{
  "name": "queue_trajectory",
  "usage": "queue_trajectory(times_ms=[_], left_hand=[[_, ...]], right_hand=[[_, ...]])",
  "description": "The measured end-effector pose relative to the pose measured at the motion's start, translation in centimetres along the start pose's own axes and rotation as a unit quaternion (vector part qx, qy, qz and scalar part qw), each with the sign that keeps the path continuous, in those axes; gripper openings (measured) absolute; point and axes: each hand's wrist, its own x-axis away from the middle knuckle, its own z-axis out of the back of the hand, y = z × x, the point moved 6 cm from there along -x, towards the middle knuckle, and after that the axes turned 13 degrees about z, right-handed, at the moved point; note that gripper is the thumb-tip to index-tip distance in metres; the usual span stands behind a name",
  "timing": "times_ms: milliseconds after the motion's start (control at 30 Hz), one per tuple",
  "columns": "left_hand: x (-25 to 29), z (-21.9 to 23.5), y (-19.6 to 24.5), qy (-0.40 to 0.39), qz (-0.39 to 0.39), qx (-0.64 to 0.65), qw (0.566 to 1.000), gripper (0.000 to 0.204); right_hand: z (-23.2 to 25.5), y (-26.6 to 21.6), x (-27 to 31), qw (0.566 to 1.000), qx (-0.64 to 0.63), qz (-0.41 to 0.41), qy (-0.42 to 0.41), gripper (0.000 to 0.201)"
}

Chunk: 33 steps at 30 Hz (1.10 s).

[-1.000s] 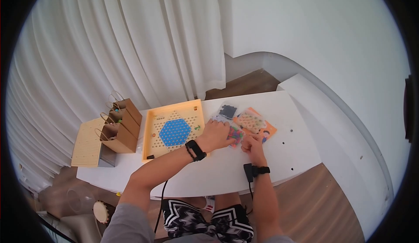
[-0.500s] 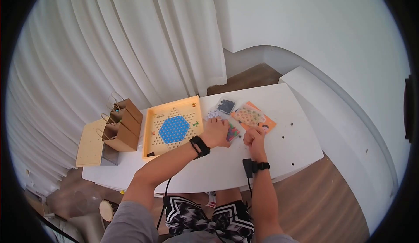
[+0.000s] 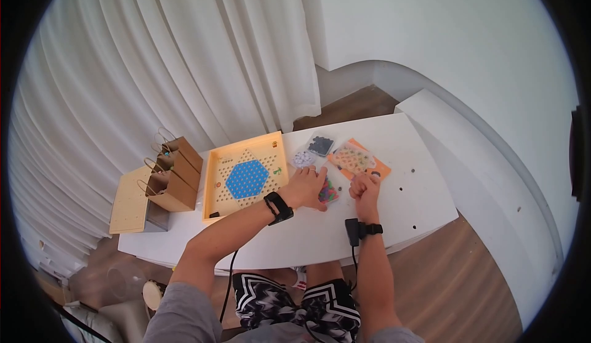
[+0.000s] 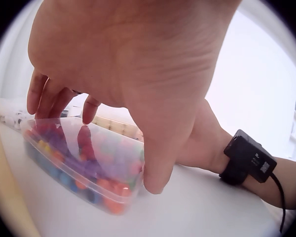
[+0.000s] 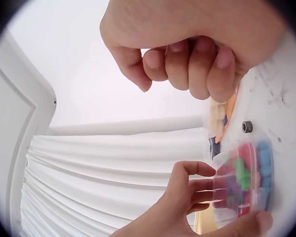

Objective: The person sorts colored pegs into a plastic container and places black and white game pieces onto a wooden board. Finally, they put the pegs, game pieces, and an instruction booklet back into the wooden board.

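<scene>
In the head view my left hand point(image 3: 304, 188) is over a clear plastic box of colourful pegs point(image 3: 329, 191). The left wrist view has the fingertips at the lid of this box point(image 4: 89, 158) and the thumb beside its near end. Seen from the right wrist, the left hand point(image 5: 187, 197) spans the box point(image 5: 241, 177), fingers at one side, thumb at the other. My right hand point(image 3: 365, 191) is raised to the right of it, fingers curled into the palm. Nothing shows in that right hand point(image 5: 187, 64).
A box of black pieces point(image 3: 320, 146), a clear bag of white pieces point(image 3: 304, 159) and a box of pale pieces point(image 3: 354, 157) on an orange booklet point(image 3: 383, 169) lie behind. Left are a yellow game board point(image 3: 212, 177) and paper bags point(image 3: 178, 183). Small black pieces point(image 3: 413, 170) dot the table.
My right hand has drawn away from the box corner, slightly to the right. The left hand stays at the box of pegs with its fingers spread a little wider.
</scene>
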Motion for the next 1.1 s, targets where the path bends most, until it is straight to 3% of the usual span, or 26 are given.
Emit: queue_trajectory(times_ms=[233, 400, 533, 800, 967, 1100], left_hand=[[0.1, 0.2, 0.2, 0.015, -0.016, 0.006, 1.000, 0.101], [0.0, 0.0, 0.4, 0.036, -0.020, 0.011, 0.999, 0.084], [0.5, 0.0, 0.8, 0.011, -0.015, -0.007, 1.000, 0.083], [1.9, 2.5, -0.3, 0.081, -0.041, 0.065, 0.994, 0.076], [4.8, 9.1, -6.3, 0.109, 0.034, 0.112, 0.987, 0.073], [5.9, 8.9, -15.6, 0.125, 0.065, 0.069, 0.988, 0.075]], right_hand=[[0.0, 0.2, 0.1, 1.000, 0.027, -0.015, 0.005, 0.038], [-0.1, 0.1, 0.1, 0.999, 0.030, -0.011, 0.000, 0.037], [-0.1, 0.2, 0.2, 0.999, 0.031, -0.012, -0.004, 0.037], [0.3, 0.5, 0.1, 0.999, 0.038, -0.009, 0.006, 0.038], [0.0, 0.3, 0.1, 0.999, 0.031, -0.005, 0.015, 0.039], [0.3, 0.6, -0.1, 0.999, 0.039, -0.010, 0.001, 0.038]])
